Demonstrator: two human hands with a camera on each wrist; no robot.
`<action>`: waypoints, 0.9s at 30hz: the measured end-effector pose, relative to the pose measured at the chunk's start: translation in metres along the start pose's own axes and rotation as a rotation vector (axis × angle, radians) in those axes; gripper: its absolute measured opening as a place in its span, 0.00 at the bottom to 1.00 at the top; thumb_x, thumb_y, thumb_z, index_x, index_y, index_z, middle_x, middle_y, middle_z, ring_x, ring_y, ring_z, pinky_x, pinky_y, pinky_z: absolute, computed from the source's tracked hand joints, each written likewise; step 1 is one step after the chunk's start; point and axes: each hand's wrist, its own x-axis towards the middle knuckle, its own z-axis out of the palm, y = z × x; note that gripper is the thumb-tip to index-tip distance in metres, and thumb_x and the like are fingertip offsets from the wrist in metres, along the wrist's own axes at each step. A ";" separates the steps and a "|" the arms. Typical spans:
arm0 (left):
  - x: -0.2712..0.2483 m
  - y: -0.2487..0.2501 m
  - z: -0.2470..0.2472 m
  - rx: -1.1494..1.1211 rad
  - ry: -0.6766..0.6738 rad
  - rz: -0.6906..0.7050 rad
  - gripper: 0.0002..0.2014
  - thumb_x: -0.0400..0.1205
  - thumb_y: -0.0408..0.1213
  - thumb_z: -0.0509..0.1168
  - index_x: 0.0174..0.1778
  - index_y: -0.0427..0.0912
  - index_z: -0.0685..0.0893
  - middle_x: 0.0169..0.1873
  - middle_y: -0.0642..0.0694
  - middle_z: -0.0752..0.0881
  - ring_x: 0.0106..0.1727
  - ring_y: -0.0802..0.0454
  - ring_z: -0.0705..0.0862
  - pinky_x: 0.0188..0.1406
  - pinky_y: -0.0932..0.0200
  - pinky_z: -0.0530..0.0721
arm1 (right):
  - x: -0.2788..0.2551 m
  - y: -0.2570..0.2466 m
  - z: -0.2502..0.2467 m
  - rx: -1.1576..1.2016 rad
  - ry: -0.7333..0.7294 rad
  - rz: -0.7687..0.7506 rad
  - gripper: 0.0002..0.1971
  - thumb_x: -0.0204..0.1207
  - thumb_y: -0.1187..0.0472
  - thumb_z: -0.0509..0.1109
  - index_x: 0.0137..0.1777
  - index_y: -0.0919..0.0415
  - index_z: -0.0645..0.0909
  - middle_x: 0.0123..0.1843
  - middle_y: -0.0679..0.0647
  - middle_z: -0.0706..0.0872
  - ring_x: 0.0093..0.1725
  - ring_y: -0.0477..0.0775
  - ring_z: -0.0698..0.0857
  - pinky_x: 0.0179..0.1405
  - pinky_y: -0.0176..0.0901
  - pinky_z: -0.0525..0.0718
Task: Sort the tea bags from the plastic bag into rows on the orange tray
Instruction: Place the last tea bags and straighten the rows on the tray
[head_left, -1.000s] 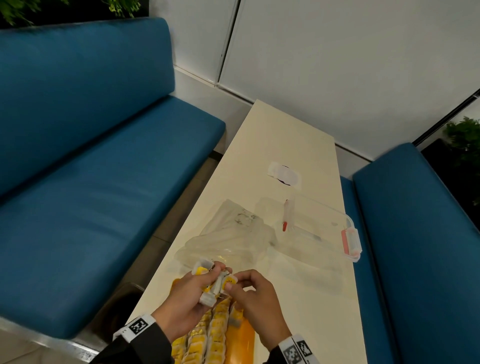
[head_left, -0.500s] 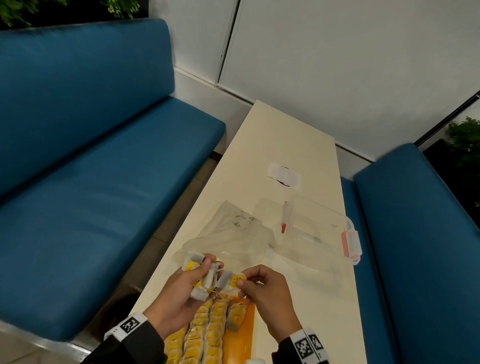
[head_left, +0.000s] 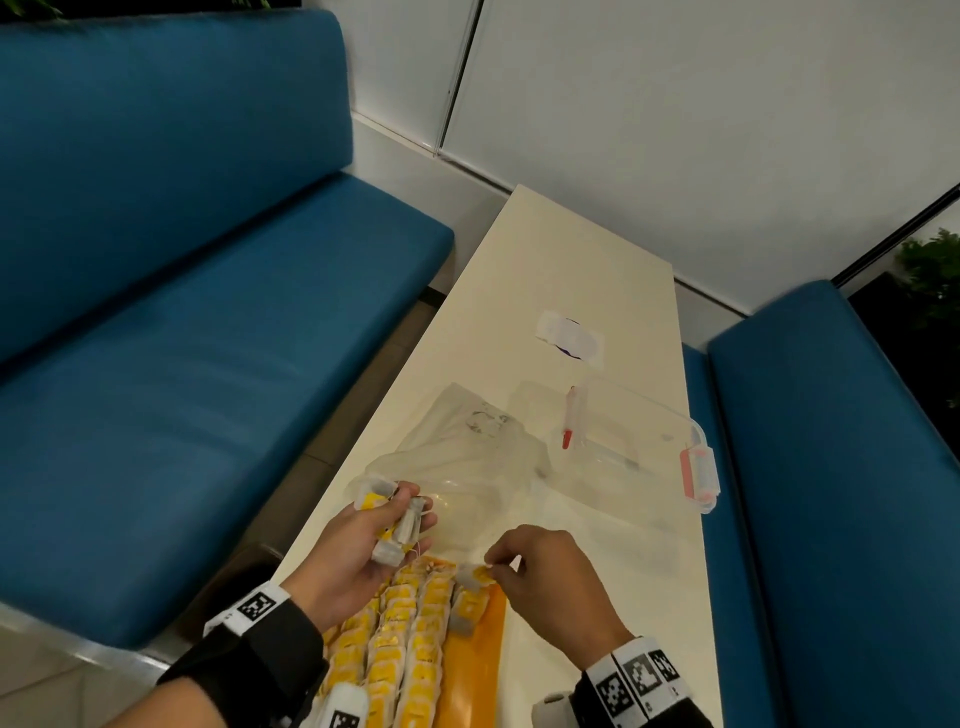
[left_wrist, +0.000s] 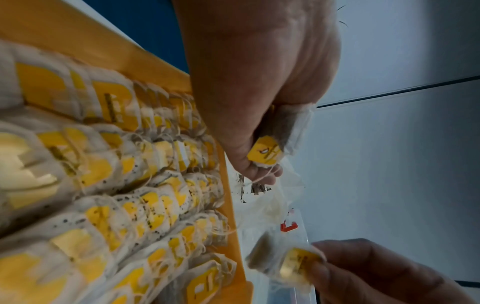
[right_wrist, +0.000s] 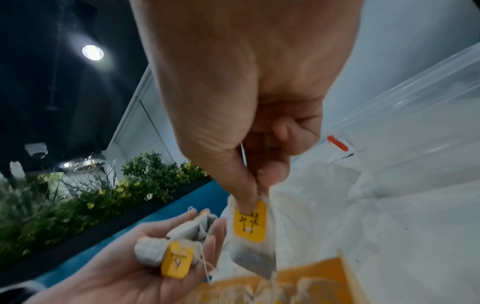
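While left hand (head_left: 363, 545) cups bags (head_left: 400, 525), right fingers (head_left: 498, 564) pinch one (head_left: 475, 574)

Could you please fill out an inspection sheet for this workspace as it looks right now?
Surface: long cream table.
Job's things: orange tray at the near edge, holding rows of tea bags; crumpled plastic bag beyond it.
Clutter: clear lidded box; white sticker.
Grippers: left hand grips a few loose bags; right hand pinches single tea bag above the tray.
Cables: nothing seen.
Surroundings: blue benches on both sides, white wall, plants.
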 end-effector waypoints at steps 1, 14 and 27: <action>0.000 0.000 0.000 0.007 0.000 0.004 0.14 0.86 0.35 0.68 0.65 0.35 0.86 0.60 0.33 0.91 0.63 0.37 0.90 0.62 0.41 0.87 | -0.003 0.000 0.003 -0.027 -0.047 -0.013 0.06 0.80 0.55 0.71 0.52 0.46 0.89 0.49 0.38 0.88 0.40 0.38 0.79 0.44 0.29 0.77; 0.003 -0.003 -0.005 0.063 -0.012 0.021 0.10 0.87 0.36 0.67 0.62 0.37 0.86 0.57 0.36 0.91 0.60 0.41 0.91 0.59 0.44 0.88 | -0.003 0.003 0.042 -0.252 -0.432 -0.065 0.13 0.75 0.66 0.68 0.52 0.54 0.92 0.52 0.52 0.92 0.51 0.56 0.88 0.45 0.41 0.81; 0.001 -0.003 -0.008 0.092 -0.035 0.022 0.10 0.87 0.37 0.67 0.62 0.38 0.86 0.59 0.36 0.91 0.60 0.41 0.91 0.53 0.47 0.86 | -0.004 0.011 0.076 -0.405 -0.103 -0.007 0.13 0.80 0.58 0.60 0.56 0.51 0.86 0.57 0.48 0.87 0.51 0.57 0.87 0.40 0.43 0.74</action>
